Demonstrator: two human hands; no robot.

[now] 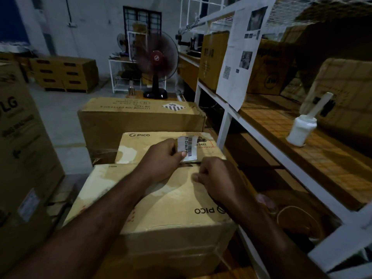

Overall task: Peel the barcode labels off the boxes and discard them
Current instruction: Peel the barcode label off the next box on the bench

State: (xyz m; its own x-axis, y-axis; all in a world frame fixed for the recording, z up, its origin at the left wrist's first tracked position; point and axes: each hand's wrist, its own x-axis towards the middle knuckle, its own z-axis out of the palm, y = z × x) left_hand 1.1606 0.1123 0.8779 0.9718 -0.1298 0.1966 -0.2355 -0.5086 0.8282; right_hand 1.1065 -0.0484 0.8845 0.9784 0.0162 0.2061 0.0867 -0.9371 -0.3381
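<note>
Two brown PICO cardboard boxes sit in front of me, the near box (173,206) and the far box (141,146) just behind it. My left hand (161,158) pinches a white barcode label (189,148), which is lifted and curling over the far box's near edge. My right hand (215,178) rests as a closed fist on the far top edge of the near box, just below the label; whether it pinches anything is hidden. A red-edged sticker with printed digits (205,143) shows on the far box behind the label.
A larger brown carton (138,115) lies behind the PICO boxes. A tall LG carton (22,150) stands at the left. A white metal rack (227,117) with wooden shelves runs along the right, holding cartons and a white glue bottle (301,131). A red fan (156,63) stands at the back.
</note>
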